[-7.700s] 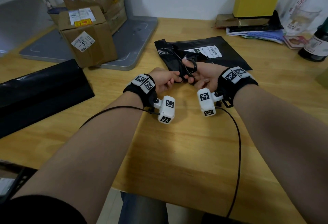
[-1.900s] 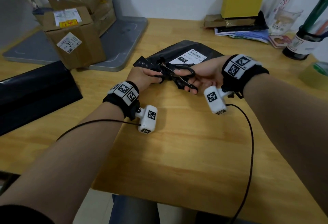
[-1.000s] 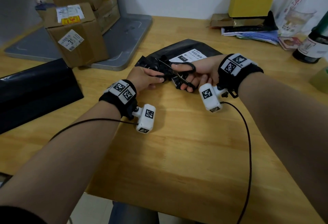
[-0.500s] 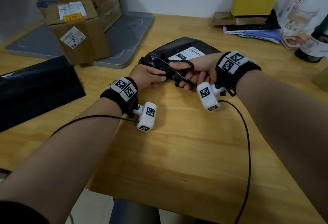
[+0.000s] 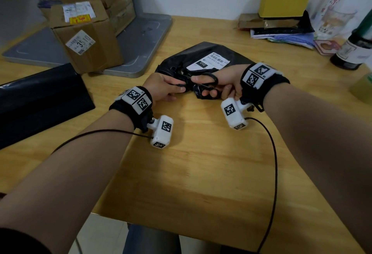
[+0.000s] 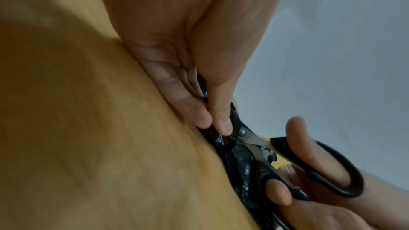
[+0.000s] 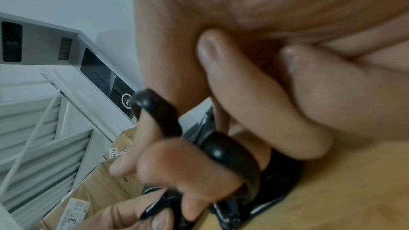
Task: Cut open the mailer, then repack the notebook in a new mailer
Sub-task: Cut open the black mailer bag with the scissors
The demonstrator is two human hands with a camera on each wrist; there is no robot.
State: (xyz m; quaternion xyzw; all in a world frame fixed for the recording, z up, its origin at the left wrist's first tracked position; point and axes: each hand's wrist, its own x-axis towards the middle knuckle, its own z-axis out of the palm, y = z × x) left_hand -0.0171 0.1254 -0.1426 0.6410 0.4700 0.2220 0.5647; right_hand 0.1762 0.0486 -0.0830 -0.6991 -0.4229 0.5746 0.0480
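A black plastic mailer [image 5: 225,54] with a white shipping label [image 5: 209,61] lies on the wooden table [image 5: 201,163], its near edge crumpled. My left hand [image 5: 163,88] pinches that edge [image 6: 221,139] between thumb and fingers. My right hand [image 5: 223,84] holds black-handled scissors [image 5: 209,84], thumb in one loop [image 6: 327,169] and fingers in the other [image 7: 230,155]. The blades [image 6: 254,139] sit on the mailer's edge right beside my left fingertips. A second black mailer [image 5: 40,96] lies flat at the left. The notebook is hidden.
Taped cardboard boxes [image 5: 86,34] stand on a grey metal platform [image 5: 141,38] at the back left. At the back right are a yellow box [image 5: 283,0] on stacked papers, a clear bottle [image 5: 334,10] and a dark bottle [image 5: 356,48]. Wrist-camera cables [image 5: 273,163] trail over the table.
Both hands have stayed together at the mailer's near edge. The mailer has turned since the earliest frame, its label now angled toward the right hand; scissors remain at the edge.
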